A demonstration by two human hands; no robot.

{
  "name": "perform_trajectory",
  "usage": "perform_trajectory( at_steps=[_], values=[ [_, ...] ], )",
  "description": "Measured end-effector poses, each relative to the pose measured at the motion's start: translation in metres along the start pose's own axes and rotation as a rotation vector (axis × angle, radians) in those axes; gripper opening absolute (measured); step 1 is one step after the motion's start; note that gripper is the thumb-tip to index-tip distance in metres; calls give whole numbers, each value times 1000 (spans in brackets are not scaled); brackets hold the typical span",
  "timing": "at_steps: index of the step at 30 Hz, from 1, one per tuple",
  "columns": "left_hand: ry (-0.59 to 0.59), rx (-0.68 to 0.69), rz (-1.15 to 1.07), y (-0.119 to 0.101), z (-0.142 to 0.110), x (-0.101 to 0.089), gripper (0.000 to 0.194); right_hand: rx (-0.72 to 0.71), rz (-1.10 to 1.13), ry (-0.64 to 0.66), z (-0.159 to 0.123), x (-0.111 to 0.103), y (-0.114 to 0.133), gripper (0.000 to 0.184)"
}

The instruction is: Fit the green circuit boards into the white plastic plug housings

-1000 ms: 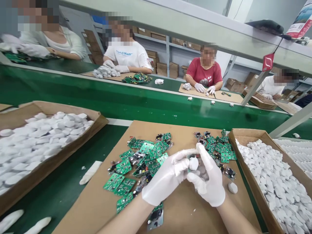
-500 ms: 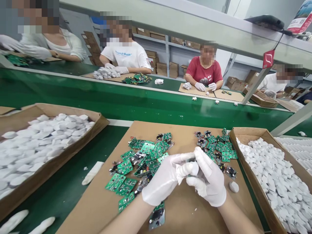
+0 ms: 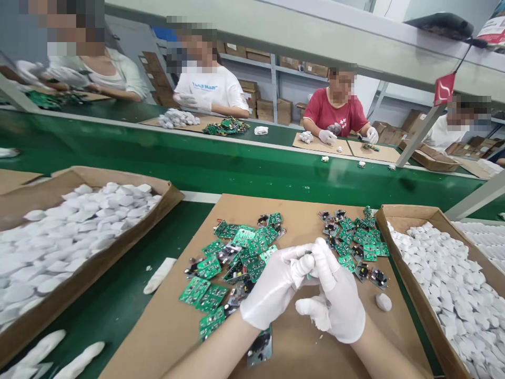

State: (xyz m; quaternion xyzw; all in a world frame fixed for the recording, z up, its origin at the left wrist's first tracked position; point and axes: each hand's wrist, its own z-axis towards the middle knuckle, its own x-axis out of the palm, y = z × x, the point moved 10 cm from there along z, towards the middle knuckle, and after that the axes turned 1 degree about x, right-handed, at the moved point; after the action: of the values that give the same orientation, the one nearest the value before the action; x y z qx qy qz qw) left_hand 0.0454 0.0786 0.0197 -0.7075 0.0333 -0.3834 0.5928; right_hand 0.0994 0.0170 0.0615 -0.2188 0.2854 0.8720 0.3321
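My left hand [image 3: 268, 287] and my right hand [image 3: 341, 297], both in white gloves, meet above the cardboard sheet [image 3: 158, 337]. Their fingertips pinch a small circuit board [image 3: 309, 253], of which only a sliver of green shows. The fingers cover most of it, and any white lump on it is hidden. My right thumb stands a little apart below the other fingers. Beyond my left hand lies a heap of green circuit boards [image 3: 246, 245]; a second heap of boards [image 3: 355, 237] is behind my right hand. A round white lump [image 3: 383, 301] rests right of my right hand.
Cardboard trays of white lumps flank the sheet, a left tray [image 3: 98, 269] and a right tray [image 3: 414, 301]. White finger-shaped pieces [image 3: 160, 275] lie on the green surface at left. A green conveyor [image 3: 252, 176] crosses behind, with several people working beyond it under a beam [image 3: 276, 31].
The view has swung slightly left. The white lump that showed between my hands is now covered by my fingers. My right thumb has come away from it. Across the conveyor, the red-shirted person's hands have spread apart.
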Motion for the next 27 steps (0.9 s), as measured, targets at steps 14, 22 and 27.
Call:
perform_trajectory(
  at_steps=[14, 22, 27],
  values=[
    [34, 75, 81, 2, 3, -3, 44, 57, 106, -158, 4, -21, -8, 39],
    [78, -58, -112, 10, 1, 3, 41, 562, 616, -184, -9, -19, -58, 45],
    [-30, -114, -319, 17, 6, -10, 24, 1175, 1096, -529, -41, -2, -121, 42]
  ],
)
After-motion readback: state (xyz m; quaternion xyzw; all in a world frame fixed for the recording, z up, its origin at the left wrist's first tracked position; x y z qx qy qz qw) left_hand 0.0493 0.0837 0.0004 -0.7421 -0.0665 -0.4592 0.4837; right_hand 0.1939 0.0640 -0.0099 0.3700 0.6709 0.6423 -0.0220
